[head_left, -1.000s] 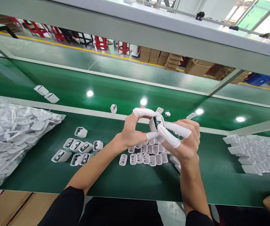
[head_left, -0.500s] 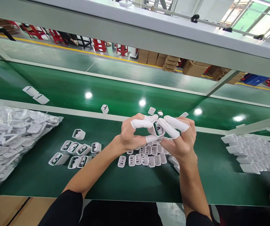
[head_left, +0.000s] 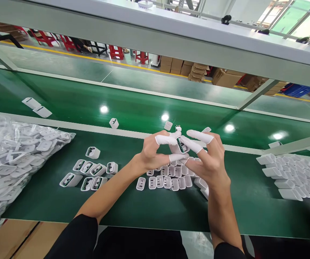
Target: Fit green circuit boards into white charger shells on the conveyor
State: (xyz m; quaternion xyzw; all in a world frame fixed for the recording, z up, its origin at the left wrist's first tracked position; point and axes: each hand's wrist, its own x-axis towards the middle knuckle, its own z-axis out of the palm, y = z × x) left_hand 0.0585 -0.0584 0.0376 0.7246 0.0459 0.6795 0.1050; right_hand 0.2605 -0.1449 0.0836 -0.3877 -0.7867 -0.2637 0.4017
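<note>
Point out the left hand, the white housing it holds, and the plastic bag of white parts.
Left hand (head_left: 148,151): head view, near the thumb's base.
White housing (head_left: 174,148): head view, on its outer side wall.
Plastic bag (head_left: 22,158): head view, on the clear film over the white parts.

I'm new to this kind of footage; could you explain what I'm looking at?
No machine here, just a person; every picture comes from one camera on their head, looking down. The left hand and right hand, wearing white finger covers, hold a small white casing between them, its open end showing green inside. On the green work surface lie, left to right, a clear bag of white pieces, a group of casings with green inside, rows of open white casings, and a cluster of white casings.
</note>
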